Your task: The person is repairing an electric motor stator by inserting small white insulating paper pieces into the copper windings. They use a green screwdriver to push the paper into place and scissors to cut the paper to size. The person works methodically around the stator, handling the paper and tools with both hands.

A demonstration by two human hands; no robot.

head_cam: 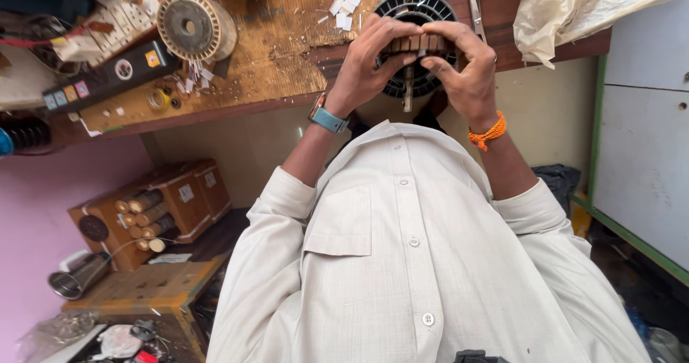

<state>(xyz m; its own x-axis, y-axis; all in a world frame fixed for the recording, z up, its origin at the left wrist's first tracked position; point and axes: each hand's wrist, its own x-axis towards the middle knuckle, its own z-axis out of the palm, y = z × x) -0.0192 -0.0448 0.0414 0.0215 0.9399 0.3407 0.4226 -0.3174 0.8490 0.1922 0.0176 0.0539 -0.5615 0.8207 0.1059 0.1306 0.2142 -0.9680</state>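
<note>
Black stator ring (417, 44) at near edge of wooden bench (273, 62), lying flat, bore axis pointing up toward camera. Left hand (369, 62) and right hand (463, 65) both clamped on near rim, fingers curled over copper-coloured windings. One stator in hand; second, cream-coloured wound core (192, 26) well apart to left. White paper slips (346, 6): count unclear. Stator's near half hidden by hands.

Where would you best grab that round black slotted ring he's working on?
Probably by the outer rim of the black slotted ring, one hand on each side. The left hand and right hand already work the near edge, so the sides are free.
</note>
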